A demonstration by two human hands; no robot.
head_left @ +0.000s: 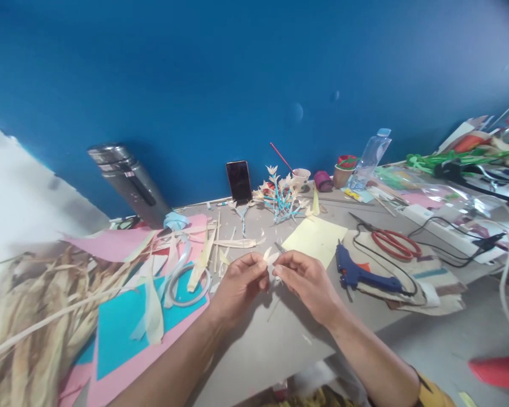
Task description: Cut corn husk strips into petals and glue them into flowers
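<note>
My left hand [246, 272] is closed, pinching a small cream husk flower [271, 259] between thumb and fingertips above the table [258, 350]. Close against it from the other side, my right hand [303, 277] is closed too, thumb and forefinger on the same small piece. A thin dark tip [279, 247] shows just behind the fingers; what it belongs to is hidden. Beyond my hands stands a cluster of husk flowers [282, 195] on blue-wrapped stems. A forked wrapped stem [241, 215] lies to its left.
Dried husks [38, 328], blue paper [123, 322] and a tape ring [189, 285] lie left. A tall flask [129, 186] and phone [239, 181] stand behind. Yellow paper [316, 237], a blue glue gun [365, 274], red-handled scissors [394, 243] and a power strip [445, 229] are right.
</note>
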